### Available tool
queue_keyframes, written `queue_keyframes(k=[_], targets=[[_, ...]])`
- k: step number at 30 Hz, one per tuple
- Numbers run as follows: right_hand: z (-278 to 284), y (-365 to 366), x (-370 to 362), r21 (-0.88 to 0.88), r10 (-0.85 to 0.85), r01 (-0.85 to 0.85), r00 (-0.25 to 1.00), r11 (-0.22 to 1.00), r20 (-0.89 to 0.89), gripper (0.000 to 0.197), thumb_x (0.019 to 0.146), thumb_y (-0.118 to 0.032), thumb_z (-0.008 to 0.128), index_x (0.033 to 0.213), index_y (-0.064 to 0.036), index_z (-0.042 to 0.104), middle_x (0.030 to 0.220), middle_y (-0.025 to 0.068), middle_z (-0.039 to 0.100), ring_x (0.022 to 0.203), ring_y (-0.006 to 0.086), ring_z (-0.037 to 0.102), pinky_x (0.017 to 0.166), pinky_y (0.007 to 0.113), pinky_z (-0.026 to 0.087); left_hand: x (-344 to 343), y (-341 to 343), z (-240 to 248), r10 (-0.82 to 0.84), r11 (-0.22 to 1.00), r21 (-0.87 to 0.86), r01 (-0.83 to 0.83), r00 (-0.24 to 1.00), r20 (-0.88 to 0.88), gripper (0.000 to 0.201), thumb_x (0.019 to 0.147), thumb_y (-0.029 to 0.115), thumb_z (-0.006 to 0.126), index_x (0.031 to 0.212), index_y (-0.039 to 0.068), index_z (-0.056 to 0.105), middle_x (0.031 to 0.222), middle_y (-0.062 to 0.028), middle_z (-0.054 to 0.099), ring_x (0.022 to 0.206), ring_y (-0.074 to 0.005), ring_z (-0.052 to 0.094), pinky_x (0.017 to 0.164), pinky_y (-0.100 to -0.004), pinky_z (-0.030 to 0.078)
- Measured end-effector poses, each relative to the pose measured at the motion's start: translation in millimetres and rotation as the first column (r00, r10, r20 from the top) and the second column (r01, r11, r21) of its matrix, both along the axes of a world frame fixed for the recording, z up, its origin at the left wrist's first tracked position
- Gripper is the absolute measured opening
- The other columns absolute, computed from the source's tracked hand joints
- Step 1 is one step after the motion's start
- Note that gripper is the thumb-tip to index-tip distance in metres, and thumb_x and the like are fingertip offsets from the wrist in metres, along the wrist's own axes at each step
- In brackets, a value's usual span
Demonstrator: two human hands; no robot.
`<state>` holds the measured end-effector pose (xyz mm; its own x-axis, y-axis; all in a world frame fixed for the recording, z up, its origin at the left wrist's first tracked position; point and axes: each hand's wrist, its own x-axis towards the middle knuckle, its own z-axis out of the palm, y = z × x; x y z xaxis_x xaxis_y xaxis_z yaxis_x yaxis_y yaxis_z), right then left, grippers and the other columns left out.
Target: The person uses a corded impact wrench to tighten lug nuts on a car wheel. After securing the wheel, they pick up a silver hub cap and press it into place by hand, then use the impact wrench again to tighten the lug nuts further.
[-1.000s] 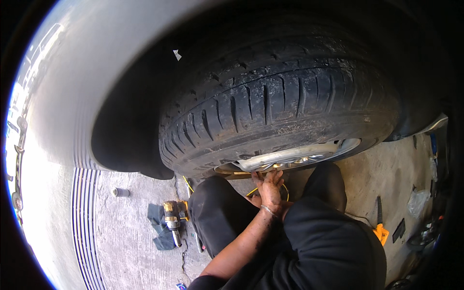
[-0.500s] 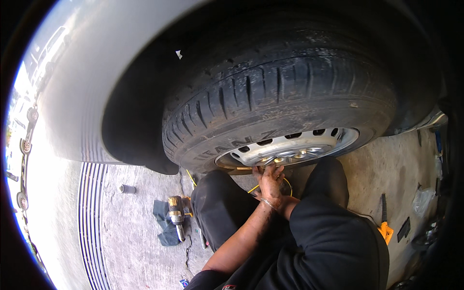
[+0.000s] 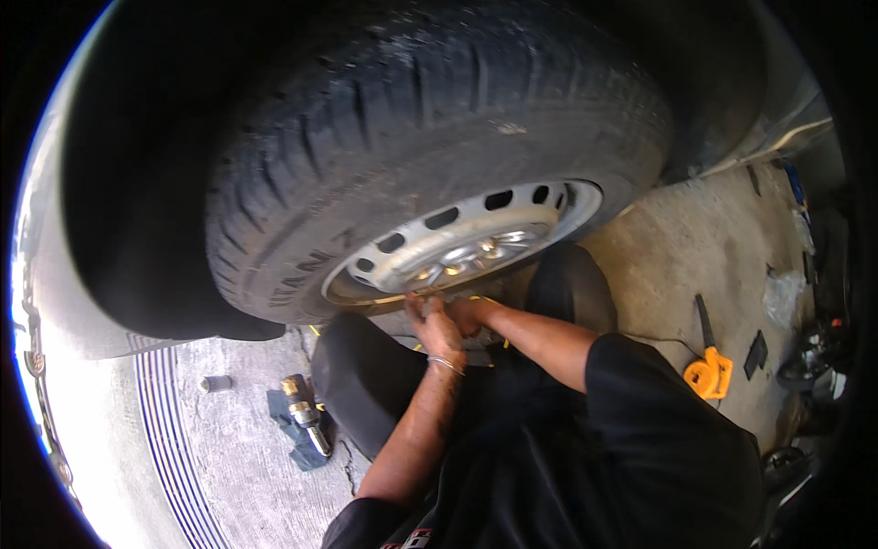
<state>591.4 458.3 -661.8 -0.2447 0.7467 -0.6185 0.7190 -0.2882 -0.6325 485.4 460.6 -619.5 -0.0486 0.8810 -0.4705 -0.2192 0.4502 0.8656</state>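
Note:
A car wheel stands right in front of me, a black tyre [image 3: 384,174] around a silver steel rim [image 3: 457,220]. Several wheel nuts show around its centre. My left hand [image 3: 437,328], with a bracelet at its wrist, is at the rim's lower edge. Its fingers are bent together, and whatever is between them is too small to make out. Beside it, my right hand [image 3: 468,316] has its fingers curled, partly hidden behind the left. Bits of a thin yellow hose or cord [image 3: 506,344] show around both hands; I cannot tell if either grips it.
On the concrete at left, an impact wrench [image 3: 306,416] lies on a dark cloth [image 3: 285,430], near a grey cylinder [image 3: 216,383]. A floor grating [image 3: 169,430] runs farther left. At right are an orange power tool [image 3: 709,371], a black flat piece [image 3: 755,355] and clear plastic [image 3: 783,297].
My view has shifted closer to the wheel, showing more of the rim. My right hand and forearm, mostly hidden before, now reach in from the right beside the left hand.

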Motion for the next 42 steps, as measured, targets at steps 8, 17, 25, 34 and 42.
queue_keyframes(k=[8,17,25,34,42], targets=[[79.5,-47.3,-15.5,0.601,-0.551,0.684,0.714,0.414,-0.433,0.032,0.085,-0.005,0.066,0.114,-0.0049,0.053,0.111,0.0228,0.052,0.106,0.0405,0.056,0.093,0.045,0.047,-3.8,5.0,8.5,0.039,0.963,-0.226,0.149,0.752,0.658,0.053,0.092,0.028,0.051,0.141,0.021,0.033,0.121,-0.0104,0.053,0.114,-0.0287,0.052,0.096,-0.0485,0.043],[69.6,-52.7,-23.3,0.203,-0.487,0.908,0.374,0.368,-0.789,0.021,0.097,-0.003,0.058,0.117,-0.0020,0.063,0.111,0.0132,0.068,0.099,0.0240,0.068,0.089,0.033,0.054,-8.5,13.5,-16.2,0.080,0.983,-0.174,0.060,0.711,0.698,0.030,0.103,0.036,0.045,0.094,0.009,0.055,0.087,-0.0063,0.059,0.081,-0.0200,0.059,0.082,-0.0399,0.049],[58.4,-64.4,-33.0,0.500,-0.523,0.780,0.625,0.377,-0.580,0.040,0.082,-0.001,0.073,0.120,-0.0062,0.063,0.111,0.0118,0.064,0.100,0.0231,0.066,0.084,0.033,0.055,-15.2,11.9,-22.6,0.040,0.965,-0.215,0.149,0.731,0.682,0.027,0.104,0.039,0.045,0.114,0.014,0.046,0.101,-0.0059,0.056,0.093,-0.0291,0.060,0.082,-0.0540,0.053],[28.8,-60.6,-19.6,-0.134,-0.620,0.973,0.012,0.188,-0.784,0.032,0.087,-0.004,0.073,0.115,-0.0016,0.058,0.098,0.0089,0.067,0.079,0.0151,0.065,0.071,0.027,0.054,-5.9,7.0,-6.7,0.178,0.960,-0.280,-0.010,0.795,0.580,0.023,0.102,0.035,0.054,0.119,0.024,0.045,0.104,0.0007,0.058,0.093,-0.0169,0.055,0.087,-0.0396,0.044],[14.9,-40.9,12.5,-0.553,-0.413,0.827,-0.540,-0.099,-0.733,0.030,0.090,0.001,0.068,0.115,-0.0056,0.053,0.099,0.0094,0.065,0.087,0.0194,0.067,0.066,0.027,0.054,0.3,1.8,10.6,0.140,0.965,-0.263,0.007,0.833,0.536,0.011,0.101,0.038,0.055,0.102,0.026,0.053,0.092,0.0062,0.064,0.083,-0.0112,0.057,0.075,-0.0331,0.041]])
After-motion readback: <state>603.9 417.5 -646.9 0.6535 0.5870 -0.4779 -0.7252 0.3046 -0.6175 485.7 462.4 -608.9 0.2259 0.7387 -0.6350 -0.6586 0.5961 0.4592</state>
